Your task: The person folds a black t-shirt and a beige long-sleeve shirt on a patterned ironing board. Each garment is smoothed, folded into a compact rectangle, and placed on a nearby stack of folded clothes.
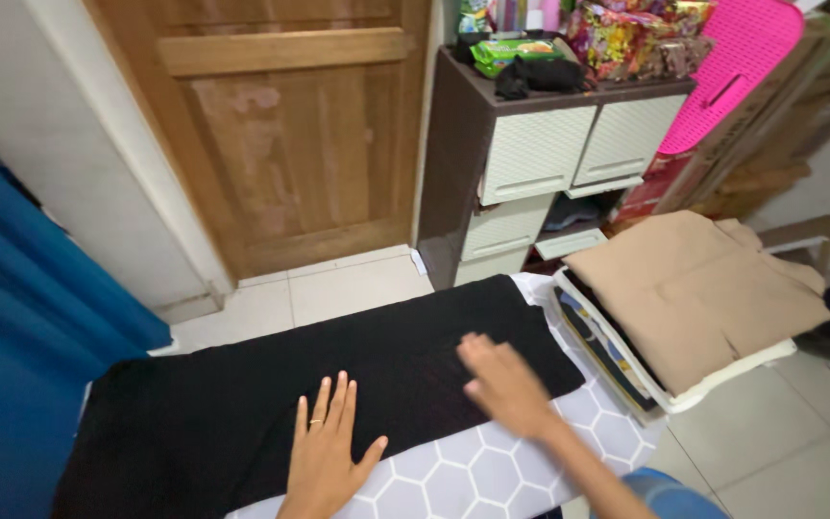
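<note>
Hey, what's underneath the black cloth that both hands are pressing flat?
Under the black cloth lies a white padded board cover with a grey hexagon pattern, showing along the near edge. The left hand and right hand rest on top. The rest of the cover is hidden.

Ironing board (492, 471) with white hexagon-patterned cover, black cloth (319, 370) spread flat across it, covering most of it

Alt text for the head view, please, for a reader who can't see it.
Both hands press flat on a black cloth spread over a hexagon-patterned ironing board: left hand, right hand blurred. A stack of folded clothes, tan on top, lies to the right, a drawer cabinet behind.
</note>
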